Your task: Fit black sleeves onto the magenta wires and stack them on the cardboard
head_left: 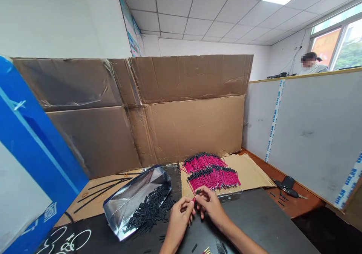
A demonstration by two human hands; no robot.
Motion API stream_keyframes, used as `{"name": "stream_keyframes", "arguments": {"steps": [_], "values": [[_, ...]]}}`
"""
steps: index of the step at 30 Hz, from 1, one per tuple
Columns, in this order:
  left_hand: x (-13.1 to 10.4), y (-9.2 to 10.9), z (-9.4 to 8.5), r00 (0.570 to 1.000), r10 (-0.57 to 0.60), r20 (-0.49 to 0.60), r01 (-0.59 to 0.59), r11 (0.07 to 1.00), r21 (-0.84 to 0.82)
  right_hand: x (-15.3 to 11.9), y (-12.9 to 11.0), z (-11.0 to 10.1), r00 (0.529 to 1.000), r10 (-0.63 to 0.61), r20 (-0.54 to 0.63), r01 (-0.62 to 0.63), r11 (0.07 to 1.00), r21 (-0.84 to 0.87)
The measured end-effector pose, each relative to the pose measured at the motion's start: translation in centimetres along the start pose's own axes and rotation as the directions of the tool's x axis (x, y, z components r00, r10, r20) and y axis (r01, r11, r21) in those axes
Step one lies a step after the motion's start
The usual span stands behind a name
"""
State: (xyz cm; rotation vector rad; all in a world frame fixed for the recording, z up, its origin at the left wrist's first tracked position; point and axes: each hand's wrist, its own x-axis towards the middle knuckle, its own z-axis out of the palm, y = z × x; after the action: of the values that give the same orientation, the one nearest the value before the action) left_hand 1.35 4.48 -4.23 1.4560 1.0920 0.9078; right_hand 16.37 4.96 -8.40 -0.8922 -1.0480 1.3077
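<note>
Between both hands, left grip and right grip pinch one pink wire.

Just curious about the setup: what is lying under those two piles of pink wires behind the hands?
The pink wires lie on a flat sheet of cardboard, which rests on the table. What lies beneath that sheet is covered.

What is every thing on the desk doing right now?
Left hand: pinching one pink wire.
Right hand: pinching the same thin pink wire.
Shiny silver plastic bag: open, short black tubes spilling out.
Pink wire bundles: lying piled on cardboard.
Black pliers: lying untouched.
</note>
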Motion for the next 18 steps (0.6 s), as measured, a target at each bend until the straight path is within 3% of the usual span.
{"name": "stream_keyframes", "arguments": {"steps": [6,18], "values": [[0.6,-0.6,-0.3,1.000,-0.020,0.010,0.020,1.000,0.002,0.1,0.2,0.2,0.992,-0.084,-0.096,0.083,0.996,-0.013],[1.3,-0.6,-0.8,0.999,-0.053,-0.010,0.053,0.998,-0.015,-0.2,-0.9,0.4,0.985,-0.118,-0.126,0.092,0.976,-0.199]]}}
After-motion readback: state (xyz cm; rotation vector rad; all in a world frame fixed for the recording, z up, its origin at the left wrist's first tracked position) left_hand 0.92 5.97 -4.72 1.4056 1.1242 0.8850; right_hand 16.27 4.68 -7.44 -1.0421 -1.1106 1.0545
